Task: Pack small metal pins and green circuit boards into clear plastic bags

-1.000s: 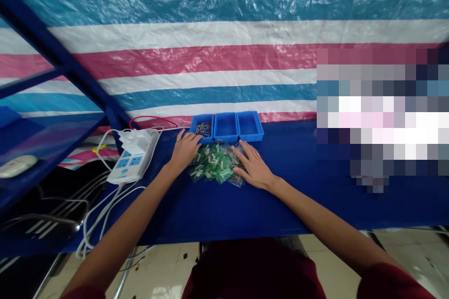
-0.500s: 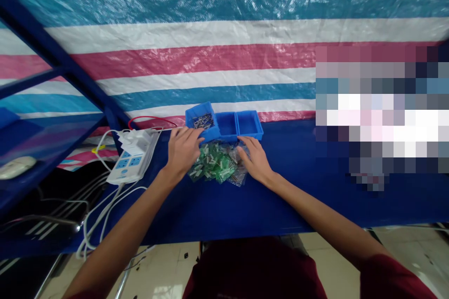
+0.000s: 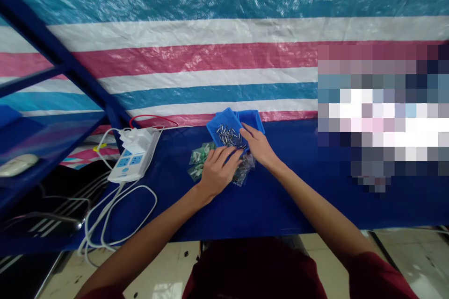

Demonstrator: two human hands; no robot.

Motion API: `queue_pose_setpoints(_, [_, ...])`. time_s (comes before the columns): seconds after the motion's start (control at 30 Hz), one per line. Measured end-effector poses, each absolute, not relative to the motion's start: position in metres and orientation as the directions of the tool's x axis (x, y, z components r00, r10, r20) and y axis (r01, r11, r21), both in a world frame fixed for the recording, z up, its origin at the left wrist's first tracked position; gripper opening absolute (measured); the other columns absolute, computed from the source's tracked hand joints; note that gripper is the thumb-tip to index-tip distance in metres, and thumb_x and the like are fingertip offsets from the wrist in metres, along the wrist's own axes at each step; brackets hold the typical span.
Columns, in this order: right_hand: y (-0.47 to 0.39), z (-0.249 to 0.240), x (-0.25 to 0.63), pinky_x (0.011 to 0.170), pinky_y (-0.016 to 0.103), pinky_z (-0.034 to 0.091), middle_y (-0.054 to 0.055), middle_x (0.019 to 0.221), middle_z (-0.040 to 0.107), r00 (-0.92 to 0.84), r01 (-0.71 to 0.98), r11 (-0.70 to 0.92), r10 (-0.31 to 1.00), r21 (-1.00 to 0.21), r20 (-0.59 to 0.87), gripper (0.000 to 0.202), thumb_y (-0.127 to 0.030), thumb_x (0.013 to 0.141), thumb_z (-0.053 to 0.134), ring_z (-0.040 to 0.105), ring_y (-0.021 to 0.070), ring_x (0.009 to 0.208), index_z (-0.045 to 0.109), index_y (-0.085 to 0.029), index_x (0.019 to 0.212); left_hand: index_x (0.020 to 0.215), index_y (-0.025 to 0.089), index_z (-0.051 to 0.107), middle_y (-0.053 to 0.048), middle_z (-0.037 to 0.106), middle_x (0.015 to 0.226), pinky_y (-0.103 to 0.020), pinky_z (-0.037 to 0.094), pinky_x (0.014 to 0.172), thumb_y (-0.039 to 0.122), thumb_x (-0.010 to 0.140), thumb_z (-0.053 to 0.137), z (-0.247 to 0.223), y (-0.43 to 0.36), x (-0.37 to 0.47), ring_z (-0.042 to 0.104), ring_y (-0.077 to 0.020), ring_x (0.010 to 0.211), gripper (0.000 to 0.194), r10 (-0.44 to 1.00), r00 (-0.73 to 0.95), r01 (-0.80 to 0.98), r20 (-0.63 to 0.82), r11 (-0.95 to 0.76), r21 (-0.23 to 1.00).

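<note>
A blue bin (image 3: 213, 127) holding several small metal pins (image 3: 229, 135) sits turned at an angle in front of the other bins. My right hand (image 3: 257, 145) grips its right side, with the thumb hidden or only partly showing. My left hand (image 3: 218, 173) is open, palm down, with fingers slightly spread over the small bags and their tips at the near edge of the bin. Small clear bags with green and white contents (image 3: 199, 161) show to the left of that hand. Clear bags with darker contents (image 3: 245, 170) lie to its right.
Behind stands another blue bin (image 3: 253, 116), partly covered. A white power strip (image 3: 131, 163) with looping cables lies on the blue table (image 3: 298, 187) at left. A striped plastic sheet (image 3: 210, 35) hangs behind. A pixelated area hides the right side.
The bin of pins has moved right and nearer, now covering part of the other bins. My left hand moved right over the bags; my right hand moved up to the bin's side.
</note>
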State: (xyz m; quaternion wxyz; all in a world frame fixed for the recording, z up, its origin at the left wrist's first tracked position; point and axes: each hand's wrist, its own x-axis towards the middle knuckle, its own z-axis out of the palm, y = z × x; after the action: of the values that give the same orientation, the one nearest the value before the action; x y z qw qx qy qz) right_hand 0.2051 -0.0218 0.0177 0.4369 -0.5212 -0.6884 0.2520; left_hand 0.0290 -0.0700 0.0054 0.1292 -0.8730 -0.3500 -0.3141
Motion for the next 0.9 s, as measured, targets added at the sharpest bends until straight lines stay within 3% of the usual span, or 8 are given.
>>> queue_pose_setpoints(0.17, [-0.02, 0.032, 0.219, 0.099, 0.047, 0.041, 0.012, 0.114, 0.063, -0.052, 0.576, 0.308, 0.938, -0.757, 0.342, 0.054, -0.05, 0.093, 0.041, 0.059, 0.0269, 0.107, 0.053, -0.019, 0.135, 0.132, 0.023, 0.051, -0.013, 0.055, 0.133, -0.046, 0.039, 0.101, 0.03, 0.094, 0.048, -0.013, -0.075, 0.031, 0.047, -0.0285, 0.127, 0.039, 0.471, 0.653, 0.617, 0.593, -0.785, -0.057])
queue_pose_setpoints(0.33, [-0.024, 0.032, 0.219, 0.097, 0.044, 0.044, 0.011, 0.114, 0.057, -0.142, 0.684, 0.377, 0.909, -0.624, 0.393, 0.055, -0.049, 0.094, 0.037, 0.058, 0.0257, 0.105, 0.046, -0.02, 0.14, 0.146, 0.018, 0.031, -0.019, 0.029, 0.152, -0.053, 0.028, 0.112, 0.043, 0.093, 0.047, -0.032, -0.072, 0.036, 0.02, -0.0337, 0.143, 0.06, 0.537, 0.697, 0.638, 0.475, -0.767, -0.069])
queue_pose_setpoints(0.43, [-0.025, 0.03, 0.217, 0.095, 0.043, 0.046, 0.011, 0.116, 0.053, -0.174, 0.733, 0.392, 0.898, -0.555, 0.404, 0.056, -0.049, 0.095, 0.035, 0.058, 0.0263, 0.105, 0.043, -0.021, 0.143, 0.149, 0.015, 0.024, -0.02, 0.02, 0.155, -0.054, 0.024, 0.114, 0.045, 0.094, 0.044, -0.037, -0.072, 0.039, 0.013, -0.0337, 0.145, 0.065, 0.587, 0.668, 0.669, 0.457, -0.743, -0.024])
queue_pose_setpoints(0.5, [-0.025, 0.028, 0.218, 0.094, 0.042, 0.047, 0.011, 0.118, 0.051, -0.192, 0.753, 0.403, 0.891, -0.521, 0.412, 0.056, -0.05, 0.095, 0.034, 0.057, 0.0262, 0.105, 0.042, -0.021, 0.143, 0.148, 0.014, 0.025, -0.019, 0.021, 0.155, -0.053, 0.025, 0.114, 0.042, 0.095, 0.043, -0.037, -0.075, 0.039, 0.015, -0.033, 0.145, 0.062, 0.592, 0.667, 0.665, 0.452, -0.747, -0.003])
queue_pose_setpoints(0.7, [-0.022, 0.024, 0.221, 0.091, 0.042, 0.05, 0.011, 0.118, 0.05, -0.246, 0.764, 0.465, 0.851, -0.447, 0.464, 0.058, -0.052, 0.096, 0.031, 0.057, 0.0246, 0.102, 0.039, -0.022, 0.145, 0.137, 0.017, 0.044, -0.017, 0.044, 0.142, -0.048, 0.037, 0.108, 0.03, 0.095, 0.043, -0.033, -0.083, 0.036, 0.036, -0.0303, 0.136, 0.044, 0.542, 0.724, 0.606, 0.425, -0.796, -0.017])
queue_pose_setpoints(0.8, [-0.023, 0.024, 0.219, 0.09, 0.041, 0.051, 0.011, 0.119, 0.05, -0.292, 0.772, 0.493, 0.836, -0.401, 0.465, 0.059, -0.053, 0.096, 0.03, 0.056, 0.0245, 0.102, 0.039, -0.023, 0.145, 0.137, 0.013, 0.043, -0.018, 0.037, 0.148, -0.05, 0.032, 0.111, 0.031, 0.095, 0.043, -0.034, -0.082, 0.036, 0.028, -0.0312, 0.141, 0.045, 0.594, 0.664, 0.669, 0.454, -0.743, -0.006])
queue_pose_setpoints(0.9, [-0.025, 0.025, 0.216, 0.089, 0.04, 0.051, 0.012, 0.12, 0.05, -0.334, 0.775, 0.519, 0.82, -0.361, 0.465, 0.058, -0.053, 0.096, 0.03, 0.056, 0.0245, 0.104, 0.038, -0.023, 0.146, 0.142, 0.006, 0.032, -0.021, 0.026, 0.153, -0.05, 0.025, 0.115, 0.036, 0.094, 0.043, -0.036, -0.078, 0.04, 0.016, -0.0318, 0.144, 0.058, 0.665, 0.57, 0.757, 0.483, -0.653, 0.005])
